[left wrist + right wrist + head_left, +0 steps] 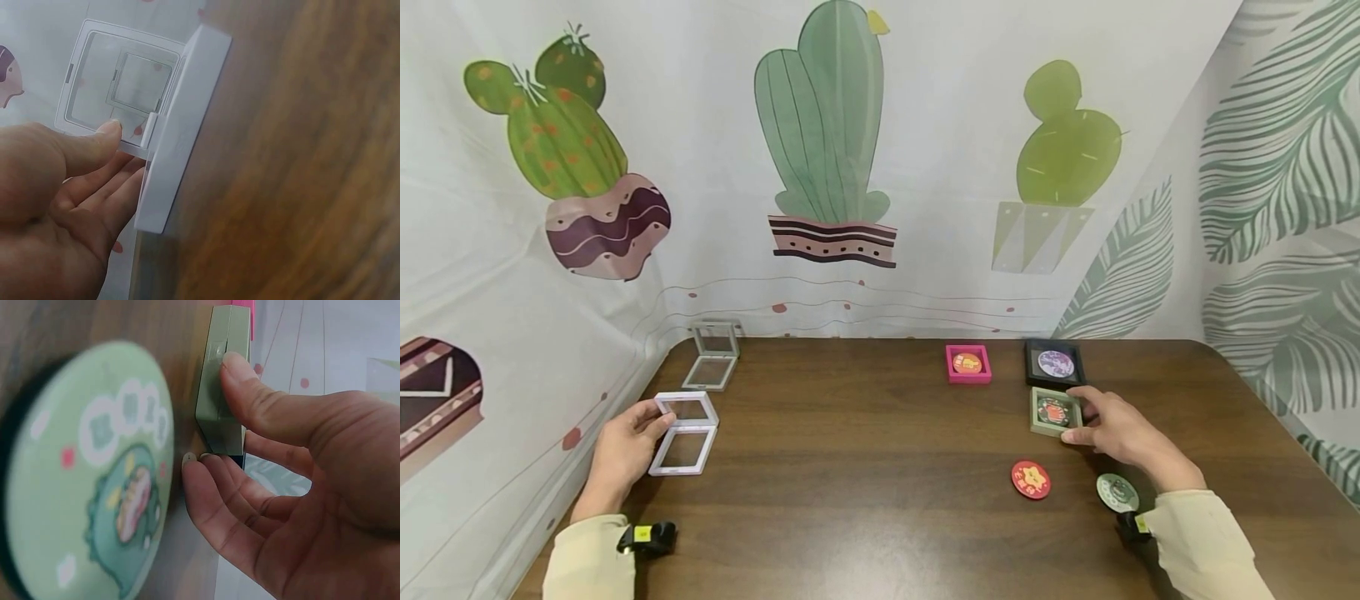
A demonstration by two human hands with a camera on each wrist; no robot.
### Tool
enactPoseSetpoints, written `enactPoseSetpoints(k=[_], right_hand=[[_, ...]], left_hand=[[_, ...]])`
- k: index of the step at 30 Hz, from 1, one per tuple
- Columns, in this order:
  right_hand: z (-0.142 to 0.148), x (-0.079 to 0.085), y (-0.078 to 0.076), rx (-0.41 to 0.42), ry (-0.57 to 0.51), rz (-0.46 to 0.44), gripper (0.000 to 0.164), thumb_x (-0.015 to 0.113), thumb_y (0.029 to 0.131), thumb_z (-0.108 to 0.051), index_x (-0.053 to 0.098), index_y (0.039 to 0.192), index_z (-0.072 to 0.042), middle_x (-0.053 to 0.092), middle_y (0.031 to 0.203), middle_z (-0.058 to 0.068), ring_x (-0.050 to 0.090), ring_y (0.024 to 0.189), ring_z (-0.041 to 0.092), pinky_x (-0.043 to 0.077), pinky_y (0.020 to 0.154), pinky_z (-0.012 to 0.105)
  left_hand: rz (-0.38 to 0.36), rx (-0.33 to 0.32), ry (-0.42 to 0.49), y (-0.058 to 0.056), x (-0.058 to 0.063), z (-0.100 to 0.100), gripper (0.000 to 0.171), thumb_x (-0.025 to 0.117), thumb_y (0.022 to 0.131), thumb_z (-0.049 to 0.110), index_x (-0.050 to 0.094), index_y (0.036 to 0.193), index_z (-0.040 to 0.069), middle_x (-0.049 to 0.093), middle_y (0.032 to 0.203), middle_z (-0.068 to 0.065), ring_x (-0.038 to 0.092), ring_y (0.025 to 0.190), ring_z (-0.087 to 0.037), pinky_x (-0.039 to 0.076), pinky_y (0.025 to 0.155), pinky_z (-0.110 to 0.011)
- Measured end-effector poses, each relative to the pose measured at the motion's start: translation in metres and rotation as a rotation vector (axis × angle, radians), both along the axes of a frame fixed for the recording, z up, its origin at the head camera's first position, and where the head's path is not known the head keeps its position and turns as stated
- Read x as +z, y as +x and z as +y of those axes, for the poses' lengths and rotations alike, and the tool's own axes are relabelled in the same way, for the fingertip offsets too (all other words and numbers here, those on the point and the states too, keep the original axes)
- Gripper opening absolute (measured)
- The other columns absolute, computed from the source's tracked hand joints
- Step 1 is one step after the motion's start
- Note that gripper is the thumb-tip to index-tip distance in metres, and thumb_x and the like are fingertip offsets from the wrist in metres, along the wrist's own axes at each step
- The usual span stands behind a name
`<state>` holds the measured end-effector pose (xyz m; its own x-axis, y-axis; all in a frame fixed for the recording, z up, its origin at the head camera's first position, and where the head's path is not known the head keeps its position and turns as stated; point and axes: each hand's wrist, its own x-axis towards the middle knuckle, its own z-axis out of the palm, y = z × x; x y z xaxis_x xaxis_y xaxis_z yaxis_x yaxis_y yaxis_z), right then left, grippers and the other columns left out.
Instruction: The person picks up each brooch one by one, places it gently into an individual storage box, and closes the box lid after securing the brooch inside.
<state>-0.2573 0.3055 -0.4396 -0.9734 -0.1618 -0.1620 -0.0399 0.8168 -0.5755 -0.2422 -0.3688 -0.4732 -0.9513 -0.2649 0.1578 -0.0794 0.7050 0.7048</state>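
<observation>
At the left of the table, my left hand [625, 450] pinches the raised lid of a white hinged display frame [677, 472] between thumb and fingers. The frame stands opened, its lower half on the table and its windows see-through. On the right side, my right hand [1120, 429] grips the right edge of a pale green display frame [1047, 429], thumb on the near side. A round badge [1054, 411] with a red figure shows inside it. In the right wrist view, a round green badge [125, 506] with a dinosaur lies close to the camera.
Behind the white frame stands another opened frame, grey-green [703, 387]. A pink frame [968, 378] and a black frame [1033, 367], each with a round badge inside, sit near the back edge. A red star badge [1031, 480] lies in front of the pale green frame.
</observation>
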Motion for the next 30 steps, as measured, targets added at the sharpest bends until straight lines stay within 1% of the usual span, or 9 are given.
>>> enactPoseSetpoints(k=[3, 5, 11, 17, 21, 28, 30], right_hand=[[0.004, -0.001, 0.001, -0.004, -0.013, -0.004, 0.075, 0.084, 0.093, -0.016, 0.041, 0.149, 0.011, 0.053, 0.116, 0.033, 0.066, 0.078, 0.025, 0.059, 0.073, 0.046], [0.006, -0.001, 0.002, -0.006, -0.023, -0.005, 0.075, 0.084, 0.094, -0.015, 0.041, 0.149, 0.012, 0.053, 0.116, 0.034, 0.067, 0.078, 0.025, 0.06, 0.072, 0.045], [0.015, -0.001, 0.005, -0.013, -0.043, -0.004, 0.076, 0.084, 0.093, -0.013, 0.039, 0.148, 0.014, 0.052, 0.115, 0.035, 0.067, 0.079, 0.025, 0.062, 0.071, 0.043], [0.023, -0.002, 0.005, -0.023, -0.031, -0.012, 0.079, 0.083, 0.094, -0.016, 0.037, 0.15, 0.014, 0.052, 0.115, 0.036, 0.067, 0.079, 0.026, 0.062, 0.07, 0.044], [0.026, -0.003, 0.005, -0.029, -0.035, -0.018, 0.079, 0.083, 0.094, -0.015, 0.036, 0.15, 0.014, 0.052, 0.115, 0.036, 0.067, 0.08, 0.026, 0.062, 0.07, 0.044], [0.03, -0.005, 0.004, -0.022, -0.051, -0.011, 0.077, 0.084, 0.093, -0.012, 0.037, 0.147, 0.016, 0.055, 0.113, 0.037, 0.067, 0.083, 0.028, 0.063, 0.07, 0.043], [0.03, -0.005, 0.005, -0.02, -0.049, -0.011, 0.077, 0.084, 0.093, -0.012, 0.037, 0.147, 0.016, 0.055, 0.112, 0.036, 0.067, 0.083, 0.028, 0.063, 0.07, 0.043]], left_hand=[[-0.005, 0.003, -0.002, 0.0, -0.001, -0.001, 0.035, 0.068, 0.106, 0.016, 0.066, 0.128, -0.011, 0.069, 0.126, -0.032, 0.064, 0.102, -0.018, 0.044, 0.073, -0.014], [-0.009, 0.004, 0.002, -0.001, -0.001, -0.002, 0.035, 0.068, 0.106, 0.017, 0.066, 0.128, -0.011, 0.069, 0.126, -0.032, 0.064, 0.101, -0.018, 0.045, 0.073, -0.015], [-0.01, 0.004, 0.0, 0.0, -0.001, -0.002, 0.033, 0.068, 0.106, 0.016, 0.067, 0.127, -0.01, 0.071, 0.123, -0.03, 0.062, 0.094, -0.01, 0.045, 0.07, -0.015], [0.008, -0.012, -0.004, 0.0, 0.0, -0.002, 0.032, 0.069, 0.105, 0.015, 0.067, 0.125, -0.011, 0.072, 0.119, -0.03, 0.062, 0.09, -0.008, 0.046, 0.068, -0.015], [0.005, -0.009, -0.002, 0.0, 0.0, -0.002, 0.033, 0.069, 0.105, 0.014, 0.067, 0.125, -0.011, 0.072, 0.118, -0.03, 0.061, 0.088, -0.006, 0.046, 0.067, -0.015], [0.001, -0.009, 0.015, 0.001, 0.0, -0.003, 0.035, 0.071, 0.104, 0.013, 0.066, 0.127, -0.013, 0.072, 0.119, -0.03, 0.059, 0.083, 0.005, 0.045, 0.069, -0.011], [0.003, -0.014, 0.019, 0.0, -0.001, -0.004, 0.036, 0.071, 0.104, 0.014, 0.066, 0.127, -0.013, 0.072, 0.118, -0.031, 0.058, 0.082, 0.006, 0.045, 0.069, -0.011]])
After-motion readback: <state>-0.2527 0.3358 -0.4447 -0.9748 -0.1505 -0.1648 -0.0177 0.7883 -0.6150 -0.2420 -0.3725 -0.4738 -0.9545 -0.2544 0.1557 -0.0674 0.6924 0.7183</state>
